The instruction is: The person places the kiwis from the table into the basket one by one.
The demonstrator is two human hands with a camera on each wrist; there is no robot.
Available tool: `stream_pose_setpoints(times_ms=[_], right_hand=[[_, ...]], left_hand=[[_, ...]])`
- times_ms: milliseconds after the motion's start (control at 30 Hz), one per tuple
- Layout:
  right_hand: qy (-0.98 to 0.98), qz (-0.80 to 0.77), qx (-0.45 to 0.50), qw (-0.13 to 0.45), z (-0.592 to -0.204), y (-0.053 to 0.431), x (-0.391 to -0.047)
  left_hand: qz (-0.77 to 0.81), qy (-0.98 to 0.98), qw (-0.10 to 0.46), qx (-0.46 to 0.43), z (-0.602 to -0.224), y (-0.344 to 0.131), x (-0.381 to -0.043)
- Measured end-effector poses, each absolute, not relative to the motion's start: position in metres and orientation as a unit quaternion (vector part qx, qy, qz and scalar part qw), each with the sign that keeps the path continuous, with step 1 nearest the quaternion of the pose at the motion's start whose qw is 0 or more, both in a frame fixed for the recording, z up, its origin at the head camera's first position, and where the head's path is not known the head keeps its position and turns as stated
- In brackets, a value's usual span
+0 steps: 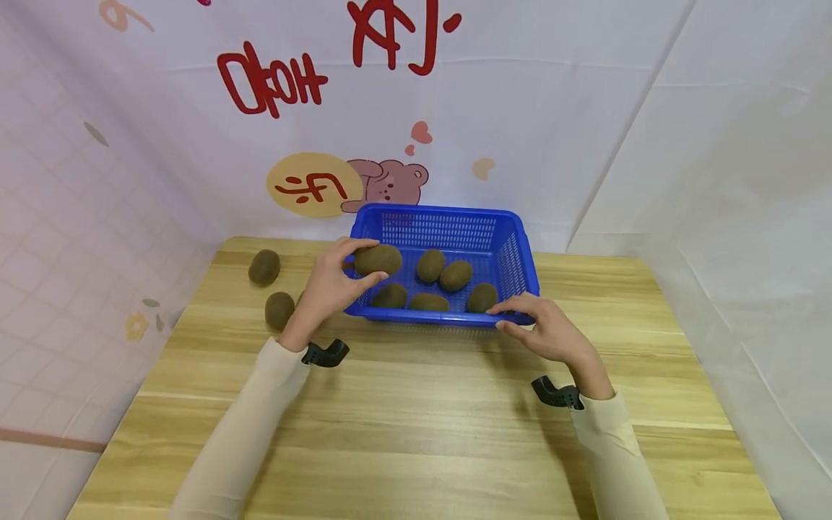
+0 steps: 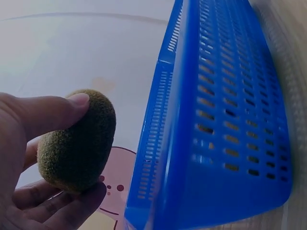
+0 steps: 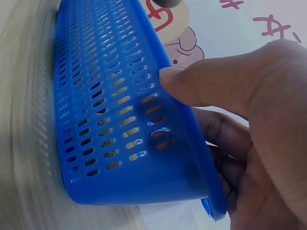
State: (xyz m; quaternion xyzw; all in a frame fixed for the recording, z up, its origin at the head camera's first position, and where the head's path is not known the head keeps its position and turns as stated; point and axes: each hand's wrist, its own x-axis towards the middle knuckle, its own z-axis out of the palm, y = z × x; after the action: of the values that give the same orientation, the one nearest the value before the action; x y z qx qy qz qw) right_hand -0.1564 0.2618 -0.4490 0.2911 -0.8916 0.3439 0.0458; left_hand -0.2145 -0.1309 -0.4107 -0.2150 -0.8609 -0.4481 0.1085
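Observation:
My left hand point(image 1: 336, 280) holds a brown kiwi point(image 1: 379, 261) between thumb and fingers, over the left side of a blue plastic basket point(image 1: 442, 318). In the left wrist view the held kiwi point(image 2: 79, 143) appears above the basket's rim point(image 2: 177, 120). Several more kiwis lie inside the basket, among them one kiwi point(image 1: 430, 266) near the middle. At the front right corner my right hand point(image 1: 549, 328) grips the basket's rim, thumb outside and fingers inside; the right wrist view shows this thumb point(image 3: 206, 84) against the blue edge.
On the wooden table point(image 1: 416, 433), left of the basket, lie a kiwi point(image 1: 264, 268) and another kiwi point(image 1: 280, 310); a further one is mostly hidden behind the left hand. A white printed cloth point(image 1: 520, 108) hangs right behind the basket.

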Motion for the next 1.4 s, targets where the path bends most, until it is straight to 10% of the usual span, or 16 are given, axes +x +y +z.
stream_pose_setpoints(times_ms=[1400], right_hand=[[-0.894,0.343,0.285,0.034,-0.449,0.262,-0.156]], left_hand=[[-0.398,-0.906,0.071,-0.127,-0.417,-0.180,-0.223]])
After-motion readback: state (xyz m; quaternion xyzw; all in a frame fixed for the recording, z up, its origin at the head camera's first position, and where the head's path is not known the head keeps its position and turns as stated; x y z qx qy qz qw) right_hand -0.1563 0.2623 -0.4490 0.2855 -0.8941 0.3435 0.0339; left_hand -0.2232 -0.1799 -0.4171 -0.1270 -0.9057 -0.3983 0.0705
